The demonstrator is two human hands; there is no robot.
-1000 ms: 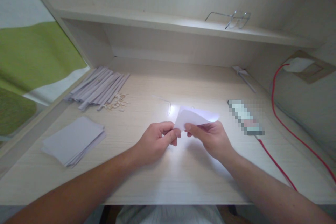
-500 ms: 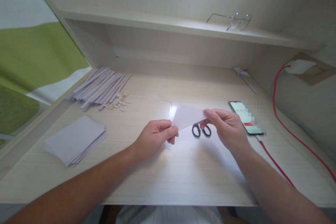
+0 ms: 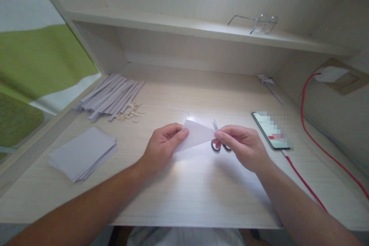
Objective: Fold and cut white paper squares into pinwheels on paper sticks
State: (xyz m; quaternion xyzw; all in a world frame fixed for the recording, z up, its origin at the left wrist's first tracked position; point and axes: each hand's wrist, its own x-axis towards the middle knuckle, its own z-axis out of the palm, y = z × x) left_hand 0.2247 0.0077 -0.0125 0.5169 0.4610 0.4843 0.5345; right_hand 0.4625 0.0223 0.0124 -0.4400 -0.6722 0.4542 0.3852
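Note:
A small sheet of white paper (image 3: pixel 195 135), tapering toward the right, is stretched between my two hands above the desk. My left hand (image 3: pixel 166 144) pinches its wide left end, thumb on top. At the narrow right end, my right hand (image 3: pixel 240 144) grips the tip between thumb and fingers. Scissors with black handles (image 3: pixel 215 147) lie on the desk beneath the right hand, which hides part of them. Just behind the paper a thin pale thread or wire (image 3: pixel 184 113) curves over the surface.
On the left are a stack of paper sheets (image 3: pixel 83 153), several rolled paper sticks (image 3: pixel 111 94) and small twisted ties (image 3: pixel 131 113). To the right lie a phone (image 3: pixel 269 130) with a red cable (image 3: pixel 305 186) and a paper piece on a stick (image 3: pixel 269 86). Glasses (image 3: pixel 263 24) rest on the shelf (image 3: pixel 173 22).
Both hands have shifted left with the paper. My left hand's grip is now higher along the paper's left end, and the scissors' blades have come into view.

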